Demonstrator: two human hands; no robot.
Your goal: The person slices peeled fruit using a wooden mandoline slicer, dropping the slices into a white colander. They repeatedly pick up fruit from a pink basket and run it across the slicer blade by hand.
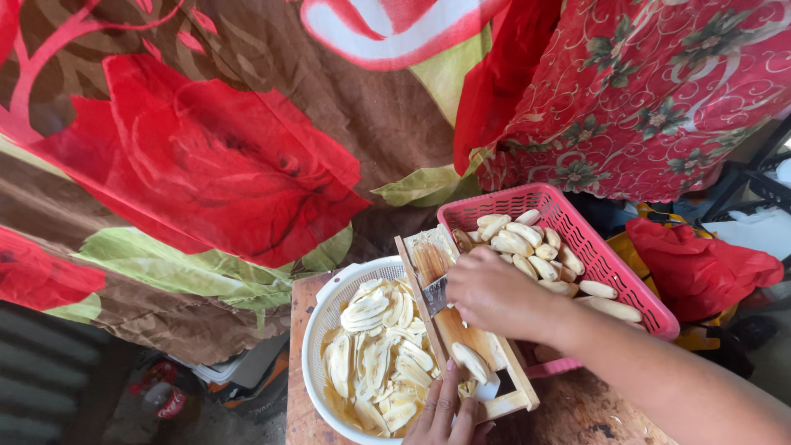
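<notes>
R hand [494, 292] closed on banana piece, pressed to wooden slicer [465, 330] blade. L hand [445, 412] steadies slicer's lower end, fingers spread. Slicer rests across white colander [317, 330] w/ slices [379, 354]; pink basket [610, 264] adjacent.

Looking like a makeshift home food-prep corner: floral curtain [206, 156] hanging at 10 o'clock, worn wooden table [568, 412] sitting at 6.

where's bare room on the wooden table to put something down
Only bare wood at the front right corner, between wooden slicer board and right forearm. White round colander of slices, pink plastic basket of peeled bananas, left hand and right hand crowd the rest.
</notes>
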